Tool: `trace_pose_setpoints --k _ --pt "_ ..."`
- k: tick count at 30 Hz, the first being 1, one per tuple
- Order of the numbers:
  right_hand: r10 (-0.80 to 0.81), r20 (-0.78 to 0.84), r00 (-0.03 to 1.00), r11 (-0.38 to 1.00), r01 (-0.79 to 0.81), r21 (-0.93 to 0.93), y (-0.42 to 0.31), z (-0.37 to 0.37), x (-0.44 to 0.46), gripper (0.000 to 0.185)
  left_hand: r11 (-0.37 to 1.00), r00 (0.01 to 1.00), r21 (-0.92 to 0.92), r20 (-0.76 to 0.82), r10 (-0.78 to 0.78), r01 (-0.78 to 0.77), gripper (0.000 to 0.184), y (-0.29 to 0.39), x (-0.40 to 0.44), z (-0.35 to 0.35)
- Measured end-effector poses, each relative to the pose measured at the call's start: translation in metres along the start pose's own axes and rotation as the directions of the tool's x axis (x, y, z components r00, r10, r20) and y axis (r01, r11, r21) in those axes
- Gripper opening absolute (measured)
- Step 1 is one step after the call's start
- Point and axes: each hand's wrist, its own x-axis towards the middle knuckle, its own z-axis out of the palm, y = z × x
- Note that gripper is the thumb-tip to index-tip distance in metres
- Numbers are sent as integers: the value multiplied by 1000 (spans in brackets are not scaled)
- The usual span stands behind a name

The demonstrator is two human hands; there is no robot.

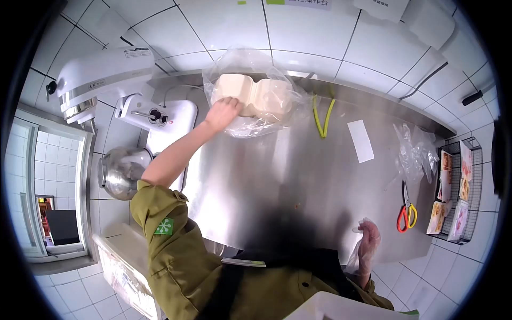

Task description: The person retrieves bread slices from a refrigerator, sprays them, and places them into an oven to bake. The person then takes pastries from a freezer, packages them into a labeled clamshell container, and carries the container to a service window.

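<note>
White tiles [234,26] back the brushed-steel counter [256,176]. At upper centre, my bare left hand [224,113] touches a beige two-lobed box [273,96] amid a crinkled clear plastic bag [246,129]; whether clamped, I cannot tell. Snagging the bag could drag the box askew. Lower right, my gloved right hand's [369,240] grip is unclear.

The table [298,170] is smooth brushed metal with soft, bright reflections. At its far left, a glossy, crinkled bag [250,129] of clear plastic surrounds a matt beige container [233,87]. On the left, the mixer [109,70] has a glossy white casing; the bowl [121,175] is shiny metal. Thin clear plastic covers the right hand [368,240]. The sleeve [169,248] is matt cloth. Far tiles [229,26] look glossy.
</note>
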Motion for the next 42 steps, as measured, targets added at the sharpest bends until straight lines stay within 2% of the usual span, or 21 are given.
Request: trace_pose_setpoints --k 2,5,11,14,17,20,23,26,29,32,35,37,38,39,40,42 --pt "-7 15 1000 1000 7 -22 -9 1 1 14 1000 999 12 35 21 -22 21 -3 2 3" --pt "-23 6 1000 1000 23 19 -21 3 -4 16 993 992 -11 -22 121 -121 19 -12 2 8" --pt "-79 -32 996 996 80 46 -9 8 -20 18 985 982 22 -79 173 -172 18 -15 1 10" --pt "-103 -43 994 990 106 88 -12 12 -26 19 986 986 51 -34 163 -161 18 -13 2 8" --pt "-90 -66 994 992 95 77 -16 17 -33 18 977 978 110 -74 193 -184 20 -9 2 9" --pt "-139 -42 989 990 138 -42 -19 16 -35 19 972 962 122 -167 218 -200 24 0 5 3" --pt "-84 -60 995 996 84 -11 -30 21 -34 18 977 974 133 -133 184 -166 27 2 10 5" --pt "-93 -76 993 995 95 22 -34 25 -34 18 992 981 126 -189 54 -31 25 -6 18 -5" --pt "-77 -49 996 997 79 28 -46 27 -34 18 999 986 36 -165 32 -26 24 -22 23 -8" --pt "-129 -40 991 987 125 -105 -55 28 -33 18 991 975 119 -217 -40 68 26 -39 26 -18" --pt "-199 -42 979 961 186 -206 -62 31 -34 17 979 872 37 -462 -161 200 14 -63 26 -49" --pt "-271 -33 962 921 249 -300 -58 28 -34 18 949 727 -90 -622 -291 303 8 -77 16 -55" --pt "-289 -40 956 901 258 -349 -56 27 -38 19 940 601 -172 -731 -322 294 5 -85 9 -51" --pt "-351 -45 935 863 304 -404 -55 29 -37 20 887 501 -256 -750 -432 384 4 -92 0 -46" --pt "-387 -47 921 821 321 -471 -56 27 -39 22 826 358 -386 -765 -535 410 7 -87 -8 -56" --pt "-351 -69 934 863 294 -411 -66 22 -45 25 756 198 -468 -775 -599 457 10 -71 -28 -93"
